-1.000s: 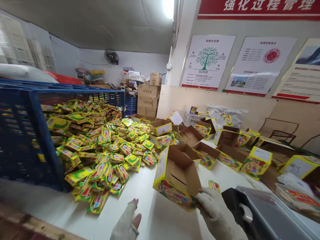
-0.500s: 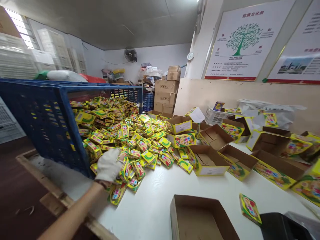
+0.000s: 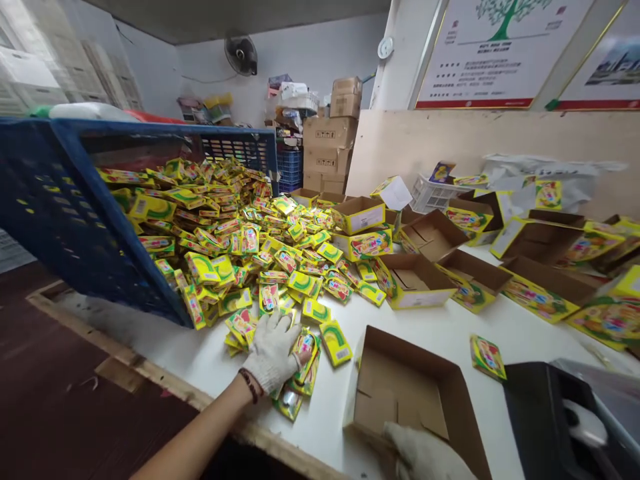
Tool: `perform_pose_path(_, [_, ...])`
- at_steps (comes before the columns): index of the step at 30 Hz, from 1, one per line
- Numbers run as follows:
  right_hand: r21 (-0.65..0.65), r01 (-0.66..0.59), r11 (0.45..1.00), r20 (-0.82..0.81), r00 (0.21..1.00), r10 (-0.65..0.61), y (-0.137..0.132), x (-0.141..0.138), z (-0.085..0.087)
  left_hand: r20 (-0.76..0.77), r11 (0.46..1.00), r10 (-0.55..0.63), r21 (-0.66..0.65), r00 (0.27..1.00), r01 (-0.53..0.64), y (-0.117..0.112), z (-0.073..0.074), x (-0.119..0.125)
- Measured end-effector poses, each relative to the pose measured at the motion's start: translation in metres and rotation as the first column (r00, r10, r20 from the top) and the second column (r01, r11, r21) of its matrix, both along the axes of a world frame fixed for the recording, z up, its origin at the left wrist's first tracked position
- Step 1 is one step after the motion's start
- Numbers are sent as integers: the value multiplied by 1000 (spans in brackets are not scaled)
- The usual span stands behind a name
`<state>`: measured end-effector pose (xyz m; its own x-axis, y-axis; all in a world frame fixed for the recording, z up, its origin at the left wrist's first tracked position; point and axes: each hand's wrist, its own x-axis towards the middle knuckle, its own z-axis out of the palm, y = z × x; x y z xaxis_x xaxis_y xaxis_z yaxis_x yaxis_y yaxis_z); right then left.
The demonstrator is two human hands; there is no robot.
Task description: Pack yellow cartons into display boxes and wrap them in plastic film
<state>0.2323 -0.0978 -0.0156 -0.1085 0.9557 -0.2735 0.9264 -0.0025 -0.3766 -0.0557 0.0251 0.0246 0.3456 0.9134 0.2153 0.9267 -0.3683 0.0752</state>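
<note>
My left hand (image 3: 273, 350), in a white knit glove, is closed over a few small yellow packets (image 3: 305, 357) at the near edge of a big heap of packets (image 3: 240, 240) on the white table (image 3: 440, 333). My gloved right hand (image 3: 425, 457) grips the near wall of an open brown cardboard box (image 3: 405, 393) with nothing visible inside it. The heap spills out of a tilted blue plastic crate (image 3: 60, 200) on the left.
Several open printed cartons (image 3: 415, 280) lie across the table's middle and right. One loose packet (image 3: 487, 355) sits right of my box. A black device (image 3: 550, 413) is at the lower right. Stacked cartons (image 3: 327, 143) stand at the back; a wooden rim (image 3: 150, 377) edges the table.
My left hand has slid from the crate's corner toward me, dragging packets along. The cardboard box now rests closer, with my right hand back in view on its near wall.
</note>
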Motion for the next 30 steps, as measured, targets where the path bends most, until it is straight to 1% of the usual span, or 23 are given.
perform_pose_path(1, [-11, 13, 1000, 26, 1000, -12, 0, 2, 5, 1, 999, -31, 23, 1000, 31, -2, 2, 2])
perform_pose_path(3, [53, 47, 998, 31, 998, -49, -4, 4, 16, 24, 997, -25, 77, 999, 23, -8, 5, 2])
perform_pose_path(5, [197, 87, 977, -51, 996, -78, -14, 2, 26, 66, 995, 6, 97, 998, -13, -16, 8, 2])
perform_pose_path(7, [325, 97, 941, -190, 981, -36, -26, -9, 31, 73, 997, 34, 71, 997, -39, -25, 6, 4])
perform_pose_path(8, [346, 88, 934, -253, 968, 3, -31, -18, 31, 65, 998, 44, 46, 997, -47, -29, 4, 6])
perform_pose_path(10, [345, 52, 937, -335, 939, 71, -35, -41, 26, 83, 998, 66, 5, 994, -66, -35, -4, 9])
perform_pose_path(12, [385, 26, 923, -361, 924, 125, -31, -65, 16, 191, 998, 49, 26, 980, -55, -41, -14, 9])
perform_pose_path(13, [435, 38, 900, -360, 923, 135, -26, -75, 10, 263, 998, -3, 61, 965, -14, -45, -19, 8])
perform_pose_path(14, [497, 58, 866, -353, 925, 140, -21, -83, 4, 331, 993, -87, 98, 940, 57, -51, -25, 6])
perform_pose_path(15, [547, 67, 834, -337, 930, 147, -15, -89, -1, 383, 980, -192, 123, 904, 156, -58, -30, 4])
perform_pose_path(16, [578, 60, 814, -314, 937, 153, -9, -94, -5, 417, 954, -301, 129, 858, 272, -65, -36, 2])
perform_pose_path(17, [581, 36, 813, -282, 946, 159, -4, -97, -8, 435, 917, -392, 115, 811, 382, -73, -41, 0])
perform_pose_path(18, [552, -10, 834, -239, 956, 170, -1, -98, -9, 444, 884, -449, 90, 776, 460, -80, -45, -1])
perform_pose_path(19, [494, -69, 867, -188, 965, 185, 1, -99, -8, 449, 870, -464, 66, 764, 489, -85, -47, -2])
perform_pose_path(20, [416, -123, 901, -137, 971, 196, 2, -100, -6, 450, 883, -437, 51, 779, 466, -88, -49, -2])
perform_pose_path(21, [338, -163, 927, -85, 975, 203, 2, -101, -3, 446, 919, -367, 37, 816, 392, -88, -48, 0])
perform_pose_path(22, [274, -186, 943, -39, 978, 204, 1, -101, 1, 434, 959, -263, 20, 862, 282, -85, -45, 2])
perform_pose_path(23, [231, -198, 953, 1, 979, 203, 0, -102, 5, 409, 988, -140, -6, 902, 156, -81, -41, 6])
perform_pose_path(24, [204, -205, 957, 29, 979, 203, 0, -102, 8, 364, 999, -24, -36, 931, 40, -75, -37, 10])
perform_pose_path(25, [184, -203, 962, 39, 979, 199, 0, -103, 11, 298, 996, 72, -72, 952, -53, -68, -31, 16])
perform_pose_path(26, [162, -195, 967, 34, 981, 192, 0, -103, 13, 221, 987, 139, -113, 965, -117, -61, -26, 21])
perform_pose_path(28, [114, -179, 977, 5, 984, 180, 2, -101, 12, 119, 964, 207, -191, 971, -183, -49, -18, 32])
perform_pose_path(30, [72, -157, 985, -22, 987, 159, 2, -97, 7, 116, 945, 248, -246, 962, -214, -41, -14, 38])
